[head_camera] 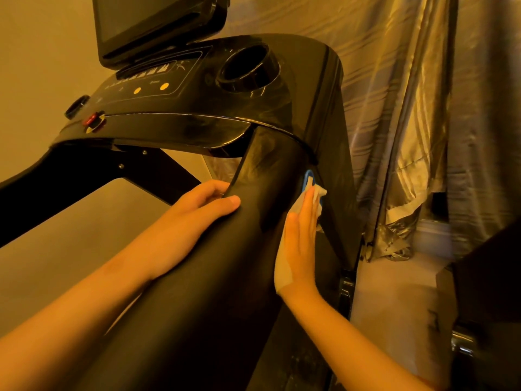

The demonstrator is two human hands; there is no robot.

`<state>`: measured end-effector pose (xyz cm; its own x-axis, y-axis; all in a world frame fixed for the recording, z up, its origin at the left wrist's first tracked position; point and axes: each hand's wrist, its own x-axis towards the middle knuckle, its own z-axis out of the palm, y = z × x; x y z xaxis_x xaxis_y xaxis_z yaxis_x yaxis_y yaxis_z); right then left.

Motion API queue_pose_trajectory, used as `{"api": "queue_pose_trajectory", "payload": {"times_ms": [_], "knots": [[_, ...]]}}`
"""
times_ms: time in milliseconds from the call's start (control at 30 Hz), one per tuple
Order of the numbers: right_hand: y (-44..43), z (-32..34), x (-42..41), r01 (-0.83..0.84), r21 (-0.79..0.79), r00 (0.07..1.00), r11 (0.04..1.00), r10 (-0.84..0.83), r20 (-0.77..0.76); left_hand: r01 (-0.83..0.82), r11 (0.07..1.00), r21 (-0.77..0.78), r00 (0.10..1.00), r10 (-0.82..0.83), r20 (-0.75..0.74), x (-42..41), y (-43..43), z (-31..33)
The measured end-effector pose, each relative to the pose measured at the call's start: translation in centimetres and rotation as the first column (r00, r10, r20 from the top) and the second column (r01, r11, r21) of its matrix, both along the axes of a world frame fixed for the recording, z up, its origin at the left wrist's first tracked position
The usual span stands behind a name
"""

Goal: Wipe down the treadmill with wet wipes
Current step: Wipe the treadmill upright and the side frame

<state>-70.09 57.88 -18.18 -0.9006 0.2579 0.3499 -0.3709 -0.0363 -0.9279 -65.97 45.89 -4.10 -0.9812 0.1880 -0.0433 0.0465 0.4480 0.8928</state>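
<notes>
Here the right hand (300,244) presses a wipe (282,266) flat-fingered against the treadmill (214,277) handrail's right edge; the left hand (194,213) grips its left edge.

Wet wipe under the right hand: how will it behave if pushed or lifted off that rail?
Likely floppy: the wet wipe drapes over the rail and bunches past the fingers of the right hand. Probably slides easily on that smooth black surface under flat pressure. Lifted, it would probably sag and weigh little.

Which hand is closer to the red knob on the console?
Left. The left hand grips the handrail below and right of the red knob; the right hand presses the wipe farther right.
</notes>
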Motion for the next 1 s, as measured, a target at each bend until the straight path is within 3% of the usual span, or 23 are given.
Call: {"api": "queue_pose_trajectory", "payload": {"times_ms": [200, 300, 800, 900, 1000], "knots": [[1.4, 0.7, -3.1, 0.114, 0.061, 0.993, 0.992, -0.115, 0.014, -0.005, 1.0, 0.01, 1.0, 0.005, -0.003, 0.0, 0.1, 0.0], [1.8, 1.3, -3.6, 0.053, -0.089, 0.975, 0.995, -0.033, 0.219, -0.006, 1.0, 0.003, 1.0, 0.006, -0.002, 0.0, 0.0, 0.0], [2.2, 1.1, -3.5, 0.131, -0.263, 0.941, 0.956, -0.036, 0.337, 0.011, 0.999, -0.044, 1.0, -0.012, -0.011, -0.3, -0.4, -0.1], [2.5, 0.0, -2.4, 0.122, -0.405, 0.923, 0.906, 0.047, 0.382, 0.008, 0.999, -0.042, 1.0, -0.009, -0.015, -0.2, -0.3, -0.1], [2.3, -0.7, -1.6, 0.116, -0.439, 0.861, 0.891, 0.13, 0.491, 0.013, 0.999, -0.052, 1.0, -0.014, -0.021, -0.1, -0.2, 0.0]]}}
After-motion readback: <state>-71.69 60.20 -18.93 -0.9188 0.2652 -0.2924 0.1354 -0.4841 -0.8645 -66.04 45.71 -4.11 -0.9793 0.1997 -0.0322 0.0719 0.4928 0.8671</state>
